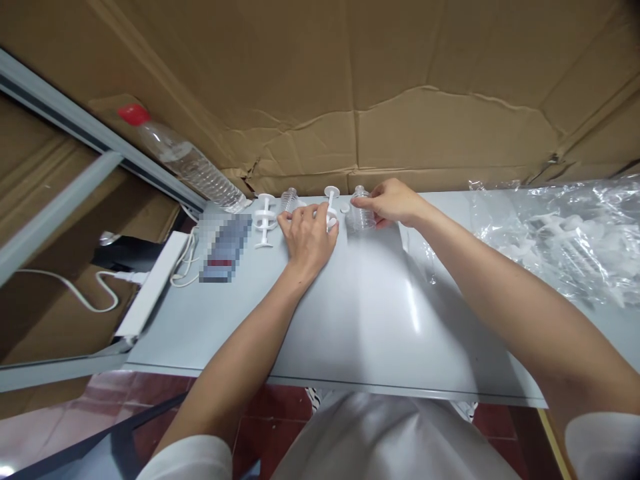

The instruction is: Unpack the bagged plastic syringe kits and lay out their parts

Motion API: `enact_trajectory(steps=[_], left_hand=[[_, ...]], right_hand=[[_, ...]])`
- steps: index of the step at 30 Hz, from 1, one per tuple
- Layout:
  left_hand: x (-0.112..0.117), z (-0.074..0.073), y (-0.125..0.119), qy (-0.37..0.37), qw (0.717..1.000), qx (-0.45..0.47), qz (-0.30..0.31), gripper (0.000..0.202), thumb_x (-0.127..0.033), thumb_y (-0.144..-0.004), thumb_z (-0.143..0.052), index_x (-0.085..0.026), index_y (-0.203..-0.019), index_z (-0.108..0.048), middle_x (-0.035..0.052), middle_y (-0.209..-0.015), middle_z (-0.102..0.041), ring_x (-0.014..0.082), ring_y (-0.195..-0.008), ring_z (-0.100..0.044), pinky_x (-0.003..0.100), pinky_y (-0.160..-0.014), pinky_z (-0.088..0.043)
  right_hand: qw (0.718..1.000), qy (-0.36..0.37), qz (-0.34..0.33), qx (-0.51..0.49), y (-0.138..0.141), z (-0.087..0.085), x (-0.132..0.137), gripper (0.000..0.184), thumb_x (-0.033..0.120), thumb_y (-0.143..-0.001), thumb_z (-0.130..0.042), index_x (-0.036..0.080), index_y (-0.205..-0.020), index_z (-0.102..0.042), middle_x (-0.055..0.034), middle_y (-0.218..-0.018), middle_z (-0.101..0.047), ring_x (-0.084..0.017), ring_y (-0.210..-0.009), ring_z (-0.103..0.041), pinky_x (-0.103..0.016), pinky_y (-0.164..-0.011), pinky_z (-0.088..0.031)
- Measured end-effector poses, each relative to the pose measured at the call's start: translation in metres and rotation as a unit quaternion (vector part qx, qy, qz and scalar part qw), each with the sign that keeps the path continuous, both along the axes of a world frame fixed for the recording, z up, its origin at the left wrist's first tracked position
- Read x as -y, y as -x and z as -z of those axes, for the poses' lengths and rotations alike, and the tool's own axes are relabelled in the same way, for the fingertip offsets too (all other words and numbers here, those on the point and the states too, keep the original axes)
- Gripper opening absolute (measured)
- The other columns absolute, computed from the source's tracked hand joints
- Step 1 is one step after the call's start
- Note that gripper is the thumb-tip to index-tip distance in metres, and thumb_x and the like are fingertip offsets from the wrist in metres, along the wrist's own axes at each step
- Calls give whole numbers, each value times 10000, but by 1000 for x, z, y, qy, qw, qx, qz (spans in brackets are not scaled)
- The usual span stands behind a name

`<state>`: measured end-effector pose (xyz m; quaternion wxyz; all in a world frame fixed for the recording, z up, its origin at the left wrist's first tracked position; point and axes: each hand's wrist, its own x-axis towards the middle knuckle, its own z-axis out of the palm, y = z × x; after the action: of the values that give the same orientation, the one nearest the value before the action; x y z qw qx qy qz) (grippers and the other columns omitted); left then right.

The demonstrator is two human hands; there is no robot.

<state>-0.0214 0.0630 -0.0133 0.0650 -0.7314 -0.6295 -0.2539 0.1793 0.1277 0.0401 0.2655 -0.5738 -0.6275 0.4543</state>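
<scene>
My right hand (393,203) is closed, thumb and fingers pinching a small clear plastic barrel (359,217) with a narrow neck, upright on the table. Beside it, my left hand (307,233) rests low with curled fingers, its thumb and forefinger around a white plunger-like piece (331,193) topped by a round disc. Part of that piece is hidden by the fingers. Between the hands lies a small white disc (345,208). Behind my left fingers shows another clear barrel (289,199), partly covered. A second white plunger-like piece (265,220) lies to the left of that hand.
A water bottle (190,163) with a red cap leans at the back left. Near it are a blurred-out flat object (227,248) and a white power strip (155,287) with cables. Clear plastic bags (575,240) of white parts lie right. Cardboard (425,140) walls the back.
</scene>
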Motion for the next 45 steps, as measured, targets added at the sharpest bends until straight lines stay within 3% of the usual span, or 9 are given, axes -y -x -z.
enact_trajectory(steps=[8, 15, 19, 24, 26, 31, 33, 37, 45], left_hand=[[4, -6, 5, 5, 999, -41, -18, 415, -438, -958, -665, -242, -1323, -682, 155, -1289, -752, 407, -1260, -607, 603, -1100, -316], [4, -33, 6, 49, 997, -16, 66, 526, -430, -904, -729, -277, -1402, -657, 138, -1511, -622, 385, -1429, -511, 623, -1203, -250], [9, -54, 7, 126, 977, 13, 169, 688, -309, -868, -716, -278, -1533, -544, 110, -1593, -553, 333, -1495, -471, 571, -1260, -242], [9, -66, 8, 181, 960, 61, 203, 1117, -495, -779, -829, -221, -1692, -247, 165, -1735, -341, 376, -1611, -296, 611, -1296, -177], [2, -67, 12, 178, 956, 73, 221, 1104, -487, -773, -832, -236, -1686, -264, 159, -1745, -321, 375, -1618, -282, 599, -1296, -209], [-23, -78, 33, 118, 959, 94, 239, 961, -495, -743, -861, -261, -1586, -463, 134, -1605, -503, 344, -1476, -497, 508, -1228, -407], [-31, -85, 41, 89, 963, 102, 234, 1028, -560, -701, -900, -281, -1587, -459, 128, -1607, -492, 349, -1460, -507, 505, -1219, -424], [-39, -93, 41, 91, 954, 92, 270, 1063, -640, -705, -889, -300, -1604, -434, 115, -1639, -466, 355, -1483, -482, 517, -1243, -393], [-41, -71, 16, 147, 941, 17, 306, 1025, -474, -746, -871, -274, -1632, -397, 134, -1672, -452, 365, -1542, -418, 538, -1274, -284]], right_hand=[[988, -5, -33, 149, 17, -10, 13, 433, 527, -795, -803, 211, -624, -561, -54, -611, -667, -197, -590, -690, -289, -565, -558], [979, -4, -15, 205, 8, -8, 23, 380, 557, -836, -758, 199, -796, -637, -66, -654, -706, -236, -642, -711, -344, -655, -562], [990, -22, 3, 143, 5, -9, 24, 384, 526, -821, -797, 192, -934, -645, -53, -729, -729, -231, -658, -719, -348, -654, -575], [999, 9, -42, 2, 17, -21, 22, 358, 457, -816, -856, 207, -804, -599, -25, -689, -642, -180, -653, -662, -325, -606, -593], [997, 23, -65, -35, 21, -27, 22, 368, 434, -820, -868, 210, -744, -587, -13, -667, -601, -157, -637, -620, -311, -588, -586], [991, 39, -97, -90, 16, -31, 12, 281, 398, -926, -760, 175, -788, -659, -48, -780, -678, -154, -677, -662, -321, -705, -616], [996, -8, -88, -27, 12, -24, 4, 146, 299, -922, -730, 155, -943, -722, -55, -852, -728, -160, -706, -692, -309, -751, -602], [963, -124, -146, 190, 16, -2, -13, 444, 183, -776, -779, 176, -1220, -761, -31, -945, -786, -197, -854, -730, -270, -848, -536], [949, -156, -122, 245, 15, 11, -24, 257, 173, -789, -712, 154, -1017, -828, -46, -902, -793, -221, -910, -714, -251, -825, -492]])
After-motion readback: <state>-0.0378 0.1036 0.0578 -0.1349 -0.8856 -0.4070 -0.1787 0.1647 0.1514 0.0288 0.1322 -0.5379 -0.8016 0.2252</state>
